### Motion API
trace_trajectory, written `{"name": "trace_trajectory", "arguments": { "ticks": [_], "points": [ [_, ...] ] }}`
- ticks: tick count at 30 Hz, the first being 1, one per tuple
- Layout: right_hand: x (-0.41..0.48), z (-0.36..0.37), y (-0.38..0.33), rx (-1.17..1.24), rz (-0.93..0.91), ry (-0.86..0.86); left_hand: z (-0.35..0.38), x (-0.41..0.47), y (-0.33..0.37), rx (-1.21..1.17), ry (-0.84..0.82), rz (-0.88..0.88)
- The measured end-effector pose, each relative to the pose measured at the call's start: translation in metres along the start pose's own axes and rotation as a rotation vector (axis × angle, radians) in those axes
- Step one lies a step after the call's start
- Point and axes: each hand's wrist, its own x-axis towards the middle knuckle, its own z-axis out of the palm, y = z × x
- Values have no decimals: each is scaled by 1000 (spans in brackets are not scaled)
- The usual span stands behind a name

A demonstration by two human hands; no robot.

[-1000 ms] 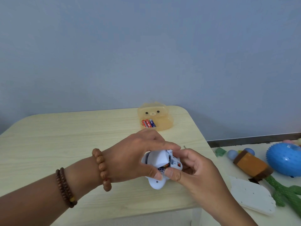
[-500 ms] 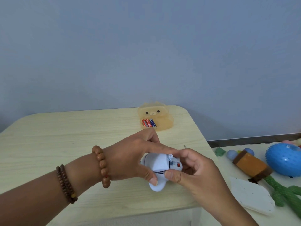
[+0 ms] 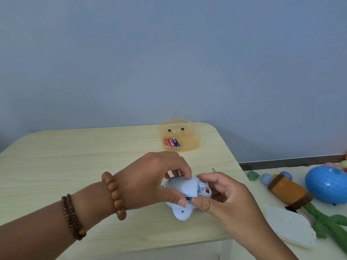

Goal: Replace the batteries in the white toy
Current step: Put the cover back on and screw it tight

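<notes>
My left hand (image 3: pixel 150 182) and right hand (image 3: pixel 228 197) both grip the white toy (image 3: pixel 187 187) between them; beyond my left hand, batteries (image 3: pixel 171 142) lie in the bear box (image 3: pixel 190 140)

The toy (image 3: pixel 185 186) is held over the front right part of the tabletop (image 3: pixel 75 156), with the left hand (image 3: pixel 150 182) at its left and the right hand (image 3: pixel 225 196) at its right. Behind it, at the rear edge, a container (image 3: pixel 189 141) is placed, with three batteries (image 3: pixel 171 142) in it. A ball (image 3: pixel 326 184) is found right of the tabletop.
</notes>
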Motion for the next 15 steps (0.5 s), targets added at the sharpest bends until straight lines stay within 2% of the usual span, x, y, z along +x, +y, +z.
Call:
{"name": "trace_trajectory", "arguments": {
  "ticks": [3, 9, 15],
  "points": [
    [1, -1, 2, -4, -16, -9, 3, 1, -1, -51, 39, -39],
    [3, -1, 4, 31, -34, -30, 5, 2, -1, 14, -61, -80],
    [2, -1, 2, -1, -28, -31, 7, 2, -1, -36, -13, -107]
  ]
}}
